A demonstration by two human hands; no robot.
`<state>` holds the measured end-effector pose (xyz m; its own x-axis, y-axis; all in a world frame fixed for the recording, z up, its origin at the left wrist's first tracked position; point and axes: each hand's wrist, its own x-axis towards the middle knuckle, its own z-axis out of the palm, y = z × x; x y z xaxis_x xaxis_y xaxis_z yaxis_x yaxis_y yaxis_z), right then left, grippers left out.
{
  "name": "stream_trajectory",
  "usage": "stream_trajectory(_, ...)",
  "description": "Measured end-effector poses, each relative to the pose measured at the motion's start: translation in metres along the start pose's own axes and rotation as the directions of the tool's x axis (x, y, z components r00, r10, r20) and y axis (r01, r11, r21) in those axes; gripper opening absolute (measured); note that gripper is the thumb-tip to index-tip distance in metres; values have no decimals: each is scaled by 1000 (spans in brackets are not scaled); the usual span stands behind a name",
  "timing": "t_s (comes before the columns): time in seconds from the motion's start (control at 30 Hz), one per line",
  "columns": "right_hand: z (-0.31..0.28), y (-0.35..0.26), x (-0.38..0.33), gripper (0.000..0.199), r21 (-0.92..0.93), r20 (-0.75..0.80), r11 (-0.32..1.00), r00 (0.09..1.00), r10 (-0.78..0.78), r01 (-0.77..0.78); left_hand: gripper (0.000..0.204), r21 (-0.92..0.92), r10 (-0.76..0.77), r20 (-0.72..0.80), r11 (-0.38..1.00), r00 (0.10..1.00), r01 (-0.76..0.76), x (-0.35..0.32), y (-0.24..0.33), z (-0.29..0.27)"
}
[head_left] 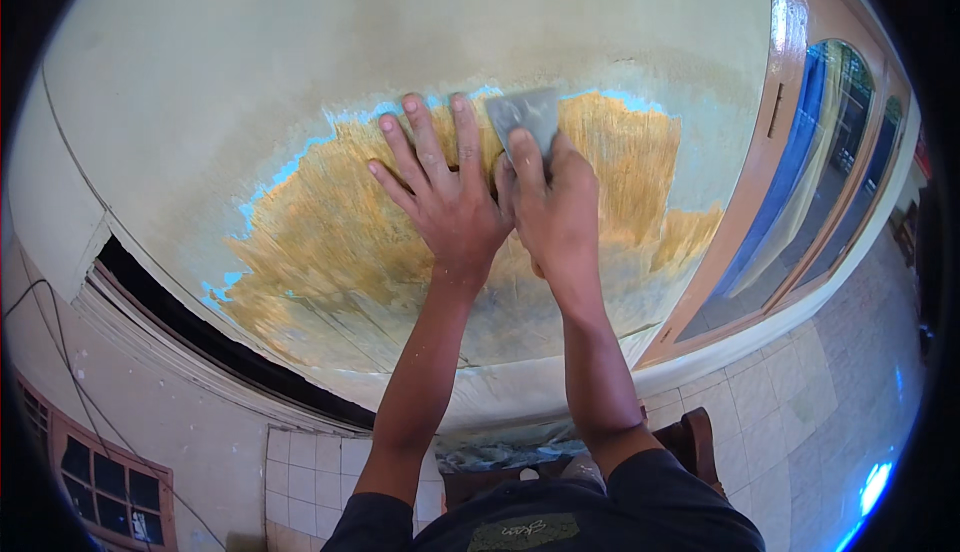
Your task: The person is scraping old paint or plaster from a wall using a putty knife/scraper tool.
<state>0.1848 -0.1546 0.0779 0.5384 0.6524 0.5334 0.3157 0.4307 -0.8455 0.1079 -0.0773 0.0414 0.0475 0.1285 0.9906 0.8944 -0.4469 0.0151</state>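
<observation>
In front of me is a pale wall [450,12] with a large scraped patch [330,222], brownish-yellow and streaked. A ragged bright blue edge of older paint borders the patch along its top and left. My left hand [450,192] lies against the patch with fingers spread, fingertips near the blue edge, holding nothing. Right beside it, my right hand [560,197] grips a scraper [525,117] with a wide grey blade. The index finger presses along the blade, whose front edge rests at the patch's upper border. The scraper's handle is hidden in my fist.
A door frame [745,202] with glass panes and blue and yellow curtains stands at right. A dark gap [220,337] runs along the lower left. Cables [70,362] hang by a small barred window [110,482]. Tiled floor [780,392] and a brown wooden piece [703,447] lie below.
</observation>
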Motion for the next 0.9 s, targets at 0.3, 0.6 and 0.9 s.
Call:
stream_trajectory(0.3,0,-2,1,35,-22,36,1000,999,-3,4,65,18,-18,22,1000,1000,17,1,-2,0)
stream_trajectory(0.6,8,4,6,34,-46,52,994,994,-92,94,64,26,-36,12,999,999,36,3,-4,-1)
stream_trajectory(0.9,-11,-8,7,36,-68,34,997,999,40,-37,65,-8,-12,9,1000,1000,12,1,-2,-1)
